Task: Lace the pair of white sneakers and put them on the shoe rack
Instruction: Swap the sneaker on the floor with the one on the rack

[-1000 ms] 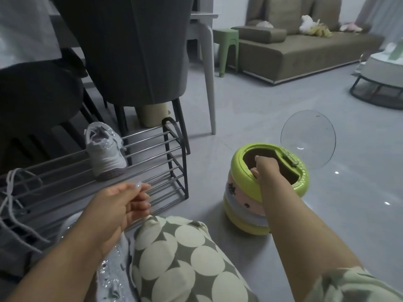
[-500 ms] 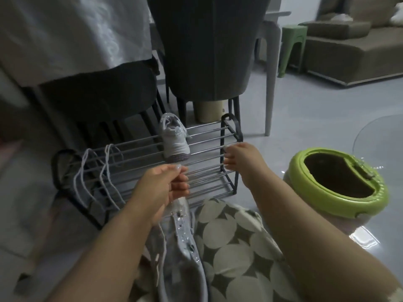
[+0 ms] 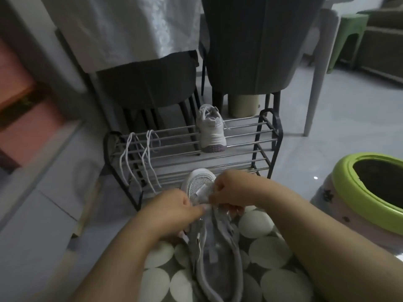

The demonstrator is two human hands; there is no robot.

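Observation:
One white sneaker lies on my lap, toe pointing away from me toward the rack. My left hand pinches its left eyelet edge. My right hand grips the upper near the tongue, fingers curled over it. The second white sneaker stands on the top tier of the black metal shoe rack, sole end toward me. White laces hang draped over the rack's left bars.
A lime-green-rimmed round container stands open on the floor at the right. Two dark chairs and a table leg stand behind the rack. A green stool is far right. My spotted trousers fill the foreground.
My right hand left the green container and came across to the sneaker on my lap. My left hand dropped onto the shoe. The view swung left toward the rack.

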